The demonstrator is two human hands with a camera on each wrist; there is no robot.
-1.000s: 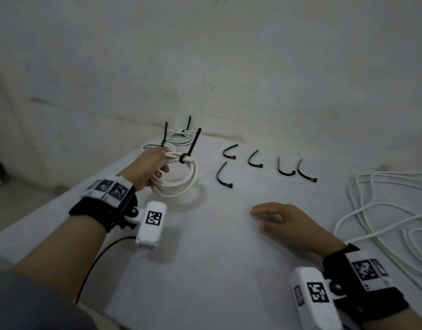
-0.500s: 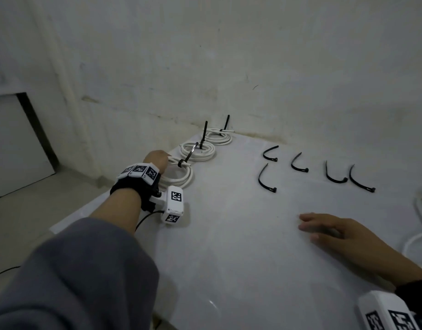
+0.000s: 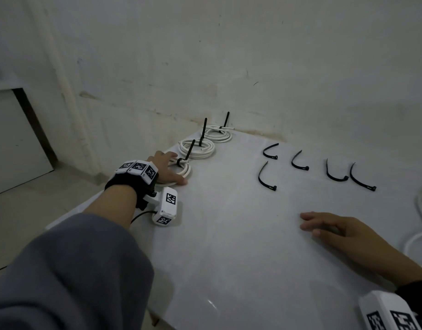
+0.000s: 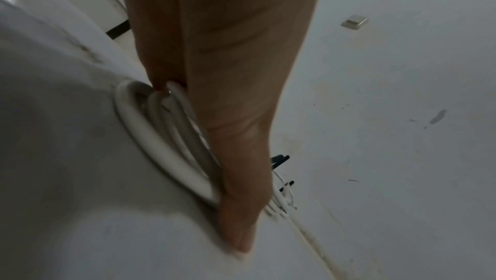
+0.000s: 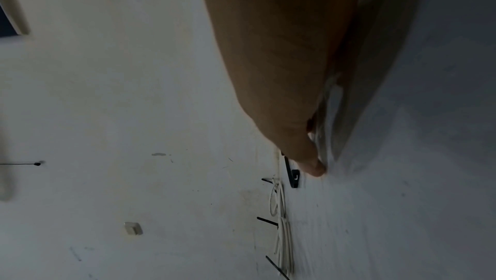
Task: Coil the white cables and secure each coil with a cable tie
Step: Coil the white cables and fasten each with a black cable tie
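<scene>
A: Step in hand?
B: Setting down a finished coil. Nearest tied coil (image 3: 179, 168) flat on the table (image 3: 229, 246) at about 10 o'clock, third in a row with the middle coil (image 3: 197, 150) and the far coil (image 3: 218, 134) toward 12 by the wall. Each bound with a black tie, tail upright.
A: Left hand?
B: Left hand (image 3: 166, 171) lying over the near rim of that coil; thumb straight against the table in the left wrist view, fingers straight along the loops. Fingertips hidden behind the hand, so pinching or merely resting: cannot tell.
A: Right hand?
B: Right hand (image 3: 333, 228) flat on the table at 4 o'clock, fingers extended and close together, holding nothing.
A: Stock remaining?
B: Five loose cable ties (image 3: 300, 163) at 1 to 2 o'clock, well apart from the coils. Uncoiled white cable (image 3: 419, 236) at the 3 o'clock edge, mostly out of frame.
A: Next move?
B: Judged: let go of the coil, reach to 3 o'clock for loose cable, wind even loops, then take a tie. Loops likely to spring open unless pinned while threading.
</scene>
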